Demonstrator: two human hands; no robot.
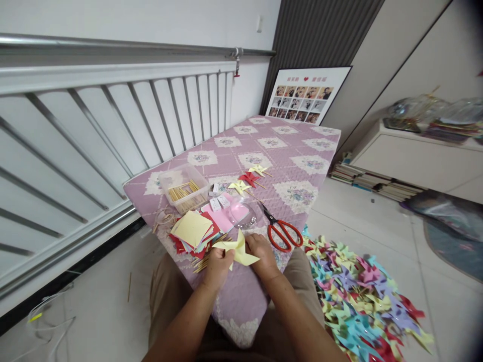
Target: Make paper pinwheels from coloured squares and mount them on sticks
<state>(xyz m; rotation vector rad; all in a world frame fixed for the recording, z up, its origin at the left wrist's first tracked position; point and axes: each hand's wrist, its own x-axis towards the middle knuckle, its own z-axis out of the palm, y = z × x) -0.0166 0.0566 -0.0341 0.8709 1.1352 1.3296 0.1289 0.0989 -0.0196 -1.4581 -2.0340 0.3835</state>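
Observation:
A pale yellow paper pinwheel (241,251) is held up over the near end of the table, between my two hands. My left hand (219,265) pinches its left blade between thumb and fingers. Behind its right side, my right hand (261,253) is curled, and the paper partly hides the fingertips, so what they grip there does not show. Just beyond lie a clear round dish (241,215) with small shiny pieces and red-handled scissors (283,230). Left of the pinwheel sit a stack of coloured paper squares (193,229) and loose wooden sticks (202,262).
A clear plastic box (184,188) holds more sticks, with small white boxes (219,202) beside it. Pinwheels on sticks (249,178) lie farther back on the purple tablecloth (260,133). Many coloured pinwheels (358,296) are heaped on the floor at right. A white radiator (124,115) borders the left.

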